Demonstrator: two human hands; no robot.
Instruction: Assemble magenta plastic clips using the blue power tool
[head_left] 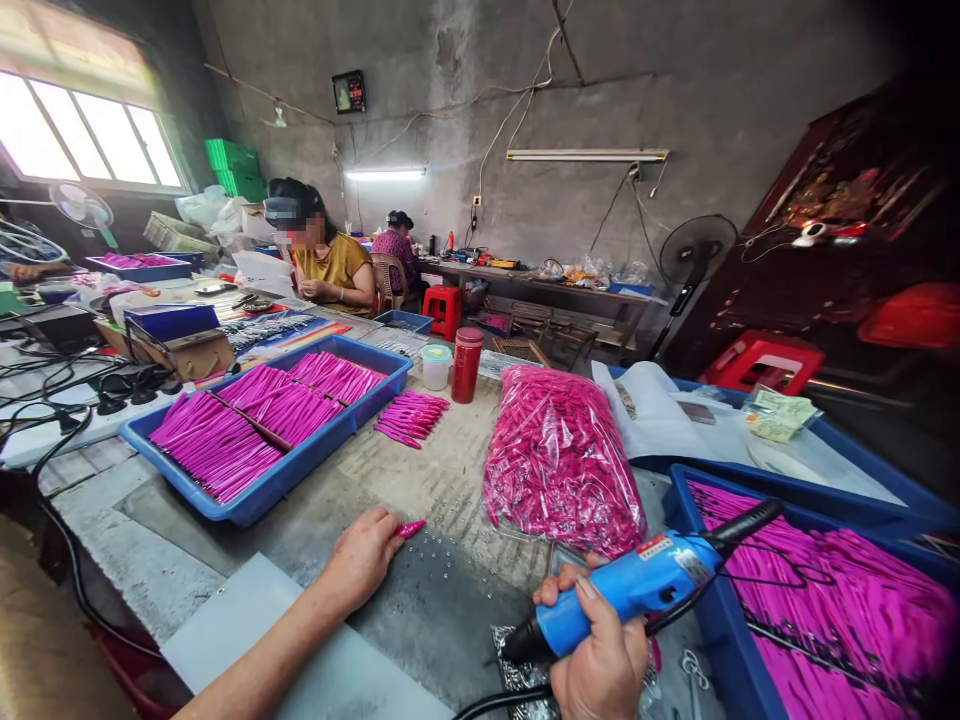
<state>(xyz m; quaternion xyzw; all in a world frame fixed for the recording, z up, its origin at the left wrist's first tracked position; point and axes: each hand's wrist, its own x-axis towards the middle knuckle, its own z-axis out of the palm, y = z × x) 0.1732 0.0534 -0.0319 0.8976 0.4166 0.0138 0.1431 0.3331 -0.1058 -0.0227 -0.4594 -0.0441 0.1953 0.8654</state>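
At the left edge of the worktop [420, 480] a blue tray [315, 458] filled with pink pieces is seen. Near the front edge the left hand [364, 555] is laid low, its fingertips pinched on one pink piece [411, 528]. A bag [562, 460] of such pieces is placed behind, at the middle. The right hand [600, 660] is closed fully around a blue driver [630, 590], its tip pointed down-left, apart from the piece. It is judged that the piece is held ready for the tool; joining them would require exact aim. The worktop is grey and worn. Concrete walls, tube lamps and seated persons are seen behind.
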